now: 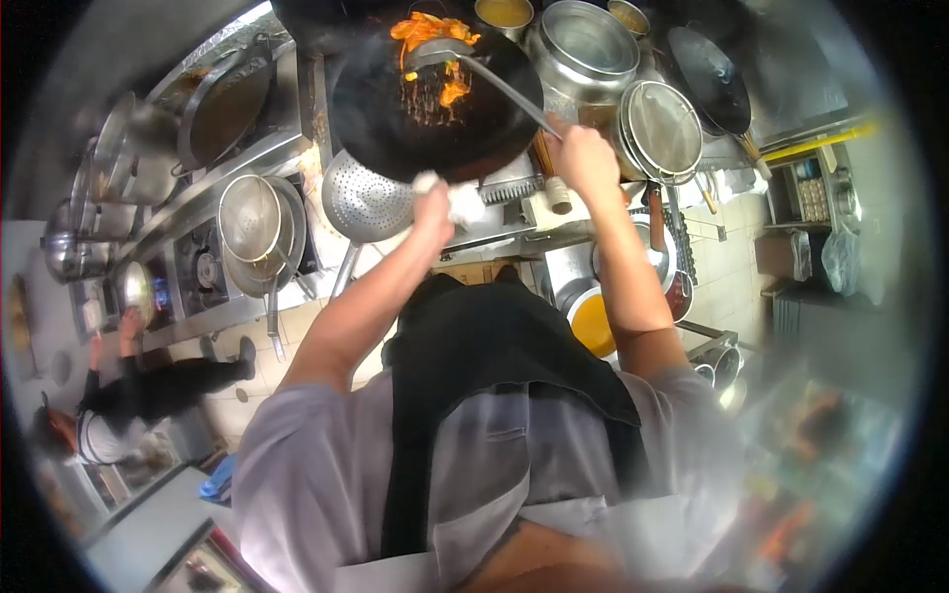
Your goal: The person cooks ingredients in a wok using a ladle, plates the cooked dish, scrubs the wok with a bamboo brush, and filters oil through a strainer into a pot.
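Note:
A large black wok (pixel 395 138) takes up the space in front of me, with orange, sauce-coated food (pixel 425 28) at its far side and thin streaks of sauce below. My right hand (pixel 586 163) is closed round the long metal handle of a ladle (pixel 509 92), whose head lies among the food. At the wok's near rim, my left hand (pixel 431 212) grips a white cloth (pixel 465 204); whether a wok handle is under the cloth I cannot tell. A perforated skimmer (pixel 366 198) lies just left of that hand.
Metal pots (pixel 590 40) and round strainers (pixel 664 128) stand right of the wok. A pan of orange liquid (pixel 593 324) sits near my right forearm. Leftward are a strainer over a pan (pixel 250 219) and a large wok (pixel 227 114). Another person (pixel 148 395) works far left.

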A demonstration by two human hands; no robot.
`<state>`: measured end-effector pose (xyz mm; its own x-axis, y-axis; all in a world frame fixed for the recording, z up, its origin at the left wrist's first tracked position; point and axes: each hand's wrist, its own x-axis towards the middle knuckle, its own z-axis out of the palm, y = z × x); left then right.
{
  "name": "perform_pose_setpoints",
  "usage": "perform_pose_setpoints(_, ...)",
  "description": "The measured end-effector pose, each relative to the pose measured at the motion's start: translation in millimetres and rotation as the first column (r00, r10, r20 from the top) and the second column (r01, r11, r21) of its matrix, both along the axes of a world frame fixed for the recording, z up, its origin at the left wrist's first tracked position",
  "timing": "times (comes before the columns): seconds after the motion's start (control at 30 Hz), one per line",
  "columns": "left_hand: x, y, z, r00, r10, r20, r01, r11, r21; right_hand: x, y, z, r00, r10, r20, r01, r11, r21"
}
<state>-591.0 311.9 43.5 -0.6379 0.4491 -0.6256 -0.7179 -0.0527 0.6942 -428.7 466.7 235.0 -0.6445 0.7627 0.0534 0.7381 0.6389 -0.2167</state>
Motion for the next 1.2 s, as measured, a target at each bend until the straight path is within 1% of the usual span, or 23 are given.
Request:
perform_pose_setpoints(0.07, -29, 28, 15, 0.987, -0.04, 0.154, 0.024, 0.994, 0.108, 13, -2, 26, 0.994, -0.013, 0.11, 0.02, 0.998, -0.056)
perform_pose_setpoints(0.17, -63, 66, -6, 0.987, -0.012, 0.16, -0.011, 0.99, 0.141, 33, 12, 27, 0.996, 0.073, 0.05, -0.071, 0.997, -0.033)
perform_pose_setpoints(0.23, -68, 76, -6, 0.986, 0.001, 0.169, -0.028, 0.987, 0.159, 36, 21, 26, 0.977, 0.125, 0.176, -0.119, 0.992, -0.042)
perform_pose_setpoints(0.27, -70, 80, -8, 0.986, 0.009, 0.168, -0.037, 0.986, 0.161, 36, 25, 25, 0.976, 0.133, 0.175, -0.128, 0.991, -0.039)
perform_pose_setpoints(0.33, -69, 79, 5, 0.978, -0.059, 0.2, 0.016, 0.978, 0.21, 35, 25, 23, 0.963, 0.173, 0.206, -0.168, 0.985, -0.043)
perform_pose_setpoints(0.47, -50, 68, 17, 0.981, 0.002, 0.196, -0.043, 0.978, 0.205, 20, 25, 39, 0.949, 0.156, 0.275, -0.135, 0.986, -0.094)
perform_pose_setpoints(0.5, -46, 65, 24, 0.991, -0.047, 0.124, 0.02, 0.977, 0.213, 15, 28, 41, 0.945, 0.16, 0.284, -0.135, 0.985, -0.107)
perform_pose_setpoints(0.53, -42, 63, 29, 0.981, -0.026, 0.191, -0.014, 0.979, 0.204, 15, 24, 40, 0.939, 0.166, 0.3, -0.131, 0.982, -0.134)
perform_pose_setpoints(0.57, -43, 63, 36, 0.981, -0.023, 0.192, -0.013, 0.982, 0.187, 6, 23, 38, 0.956, 0.164, 0.242, -0.133, 0.981, -0.141)
perform_pose_setpoints(0.6, -47, 67, 40, 0.982, -0.021, 0.189, -0.013, 0.984, 0.177, -6, 25, 29, 0.956, 0.159, 0.246, -0.125, 0.981, -0.148)
perform_pose_setpoints(0.63, -48, 71, 36, 0.985, 0.053, 0.164, -0.076, 0.987, 0.138, -22, 30, 18, 0.963, 0.124, 0.239, -0.094, 0.987, -0.131)
perform_pose_setpoints(0.67, -45, 68, 21, 0.984, 0.047, 0.169, -0.072, 0.987, 0.142, -30, 28, 8, 0.967, 0.091, 0.239, -0.064, 0.991, -0.116)
perform_pose_setpoints(0.73, -33, 52, -6, 0.999, 0.024, 0.048, -0.027, 0.998, 0.065, -38, 13, -3, 0.98, 0.04, 0.197, -0.025, 0.996, -0.08)
perform_pose_setpoints(0.77, -14, 34, 4, 0.999, 0.05, 0.014, -0.051, 0.998, 0.028, -40, 6, -5, 0.99, -0.009, 0.142, 0.016, 0.999, -0.047)
perform_pose_setpoints(0.8, 3, 12, 20, 0.999, -0.018, -0.029, 0.017, 0.998, -0.06, -34, -3, -6, 0.989, -0.014, 0.146, 0.021, 0.999, -0.046)
perform_pose_setpoints(0.87, 13, -6, 7, 0.996, -0.01, -0.085, 0.012, 1.0, 0.023, -20, -16, -4, 0.996, -0.067, 0.053, 0.07, 0.996, -0.049)
perform_pose_setpoints(0.9, 8, 1, 22, 0.998, 0.012, -0.056, -0.008, 0.997, 0.074, -11, -17, -9, 0.997, -0.075, 0.004, 0.075, 0.997, -0.007)
perform_pose_setpoints(0.93, 2, 7, 35, 0.999, 0.034, -0.018, -0.032, 0.993, 0.114, -6, -19, 0, 0.997, -0.077, 0.016, 0.078, 0.997, -0.01)
perform_pose_setpoints(0.97, -22, 26, 5, 0.985, -0.018, 0.172, -0.017, 0.979, 0.201, 0, -28, 17, 0.994, -0.068, 0.082, 0.07, 0.997, -0.025)
perform_pose_setpoints(1.0, -38, 41, 11, 0.987, -0.041, 0.159, 0.006, 0.976, 0.216, 5, -35, 28, 0.989, -0.055, 0.139, 0.06, 0.998, -0.032)
perform_pose_setpoints(1.07, -49, 57, 19, 0.978, 0.025, 0.206, -0.07, 0.974, 0.215, 8, -35, 35, 0.99, -0.026, 0.135, 0.026, 1.0, 0.002)
perform_pose_setpoints(1.13, -36, 48, 63, 0.986, 0.037, 0.165, -0.071, 0.976, 0.206, 7, -30, 42, 0.952, -0.007, 0.306, 0.032, 0.997, -0.075)
perform_pose_setpoints(1.2, -38, 48, 59, 0.985, 0.027, 0.169, -0.059, 0.981, 0.185, -6, -34, 42, 0.96, 0.019, 0.281, 0.015, 0.993, -0.119)
